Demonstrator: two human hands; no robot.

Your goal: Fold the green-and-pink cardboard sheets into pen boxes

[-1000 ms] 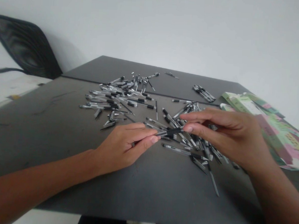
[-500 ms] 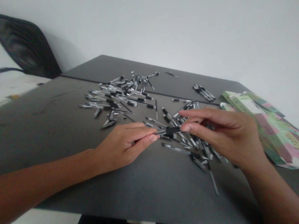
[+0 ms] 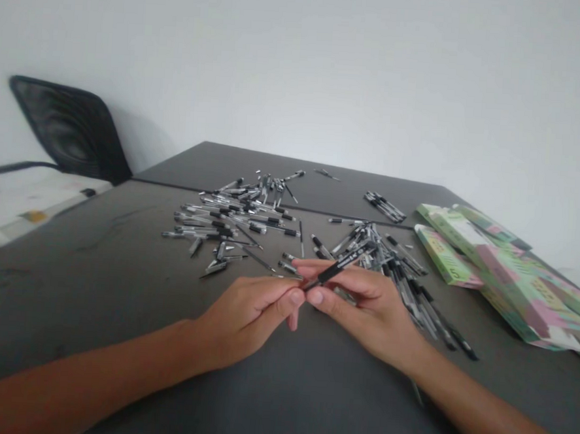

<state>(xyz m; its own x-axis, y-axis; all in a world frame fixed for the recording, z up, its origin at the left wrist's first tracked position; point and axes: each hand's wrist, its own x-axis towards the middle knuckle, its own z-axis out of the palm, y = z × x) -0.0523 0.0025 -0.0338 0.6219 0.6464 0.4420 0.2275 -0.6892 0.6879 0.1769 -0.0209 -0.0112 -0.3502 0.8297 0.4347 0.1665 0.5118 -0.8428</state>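
My left hand (image 3: 244, 316) and my right hand (image 3: 363, 306) meet fingertip to fingertip over the dark table (image 3: 119, 278). Both pinch one black-gripped pen (image 3: 338, 267), which slants up to the right out of my right fingers. Just beyond my right hand lies a heap of similar pens (image 3: 395, 263). A second spread of pens and pen parts (image 3: 231, 217) lies further back on the left.
A small bundle of pens (image 3: 383, 206) and a stray piece (image 3: 326, 175) lie near the far edge. Green and pink printed boxes (image 3: 503, 269) are stacked at the right. A black mesh chair (image 3: 69, 131) stands behind the table's left corner.
My right hand has drawn back toward me and closed in on my left hand, so both now grip the pen close together. The view has tilted up, and the table sits lower in frame.
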